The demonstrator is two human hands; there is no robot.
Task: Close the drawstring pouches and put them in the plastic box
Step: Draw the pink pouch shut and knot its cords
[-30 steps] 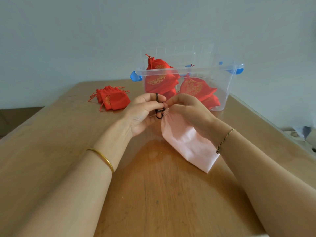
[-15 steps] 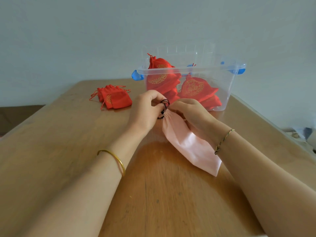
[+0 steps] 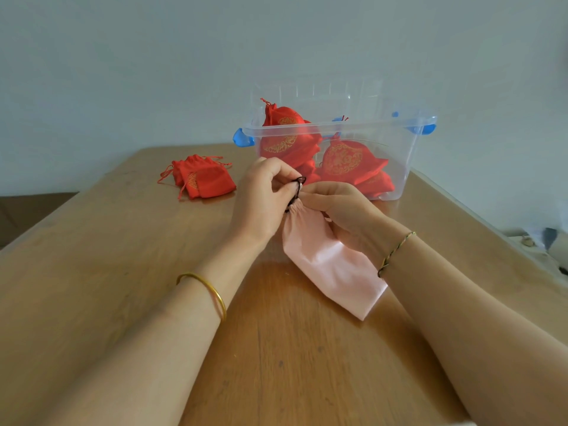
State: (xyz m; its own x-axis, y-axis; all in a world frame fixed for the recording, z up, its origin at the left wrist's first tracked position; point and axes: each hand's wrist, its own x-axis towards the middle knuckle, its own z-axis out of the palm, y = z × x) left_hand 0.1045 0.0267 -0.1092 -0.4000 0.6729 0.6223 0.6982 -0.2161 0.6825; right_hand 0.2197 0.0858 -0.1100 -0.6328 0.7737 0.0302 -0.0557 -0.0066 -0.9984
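pink cloth: the pouch (image 3: 332, 265) lies on the table (image 3: 123, 272) just in front of the box (image 3: 408, 155), neck toward the box, one bottom corner toward me. The neck is bunched into pleats, so I judge it nearly shut.
cord (image 3: 296, 187): black and thin, looped at the neck between the two hands.
left hand (image 3: 264, 198): fingers curled, pinching the cord loop just above the neck.
right hand (image 3: 341, 207): fingertips pinch the gathered neck, wrist lying over the pouch body.
box: clear plastic with blue latches and no lid on. Boxed reds (image 3: 344, 158) are inside, one poking above the rim on the left.
loose reds (image 3: 204, 179): on the table left of the box, well apart from the hands. I can't tell if they're cinched.
handling: I expect thin, limp, slick fabric, very light. It looks flat; contents unknown. It will fold and slide, with no stiffness to push against.
where to hold: I'd take the bunched neck, or the cord right at it, the only firm spot. By the cord alone it swings.
step: finish the cinch, then lift by the neck over the near rim.
risk: the neck reopens if the cord slips. I'd aim at the box's right side, which looks roomier.
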